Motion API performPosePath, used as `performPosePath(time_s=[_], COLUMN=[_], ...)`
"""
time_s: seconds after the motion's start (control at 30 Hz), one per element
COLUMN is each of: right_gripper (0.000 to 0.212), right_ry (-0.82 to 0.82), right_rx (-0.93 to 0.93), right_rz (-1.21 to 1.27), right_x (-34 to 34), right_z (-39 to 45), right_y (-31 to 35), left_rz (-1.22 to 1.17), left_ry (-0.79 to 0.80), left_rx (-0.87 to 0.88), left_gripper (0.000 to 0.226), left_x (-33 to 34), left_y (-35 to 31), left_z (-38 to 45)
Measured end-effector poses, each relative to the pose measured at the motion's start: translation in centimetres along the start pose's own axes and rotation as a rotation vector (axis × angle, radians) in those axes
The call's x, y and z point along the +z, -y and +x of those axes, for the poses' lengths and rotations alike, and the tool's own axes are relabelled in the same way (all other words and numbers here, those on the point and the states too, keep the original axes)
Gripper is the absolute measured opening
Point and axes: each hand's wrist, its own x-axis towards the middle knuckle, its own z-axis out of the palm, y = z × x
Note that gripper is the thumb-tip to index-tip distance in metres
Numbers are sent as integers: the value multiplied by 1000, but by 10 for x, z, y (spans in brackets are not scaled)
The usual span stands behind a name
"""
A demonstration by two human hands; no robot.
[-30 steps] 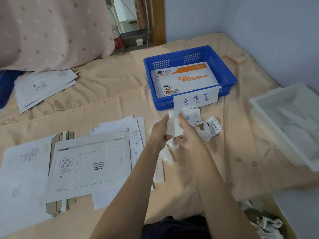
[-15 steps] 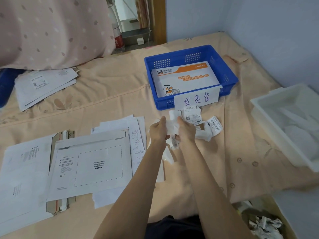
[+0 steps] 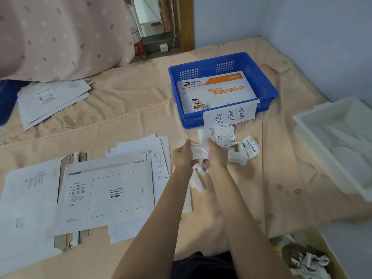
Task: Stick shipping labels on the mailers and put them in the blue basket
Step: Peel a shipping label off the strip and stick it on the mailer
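Gripping one crumpled label strip (image 3: 198,151) with your left hand (image 3: 182,156) and right hand (image 3: 217,156) — one mailer (image 3: 216,93) in blue basket (image 3: 267,85), one mailer on the bed (image 3: 108,194).

basket (image 3: 267,85): sat toward the back of the bed, right of centre, with an sto express mailer (image 3: 217,93) lying flat inside it
paper sign (image 3: 230,116): hung on the basket's front wall
curled labels (image 3: 233,141): piled just in front of the basket, on the bed cover (image 3: 124,105)
hands: left hand (image 3: 183,155) and right hand (image 3: 217,156) side by side right at the label pile, both closed on a paper strip (image 3: 198,151)
mailer with waybill box (image 3: 108,194): lay front left, on top of other mailers and loose sheets
handwritten sheet (image 3: 161,168): stuck out from under that mailer's right edge
second mailer stack (image 3: 52,100): far left, back by the curtain
tray (image 3: 322,125): off at the right edge
box of crumpled paper (image 3: 308,262): down at the front right, below the bed
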Motion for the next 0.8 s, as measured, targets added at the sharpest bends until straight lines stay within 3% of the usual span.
performPosePath(time_s=[0.2,0.8], right_gripper=[24,24], right_ry=[6,11], right_rx=[-3,81], right_rz=[4,39], right_x=[0,-10], right_z=[-3,-7], right_y=[1,2], left_rz=[-38,-73], left_ry=[19,-26], left_rx=[-48,-101], left_gripper=[38,30], left_x=[-4,-16], left_y=[-2,3], left_z=[-2,13])
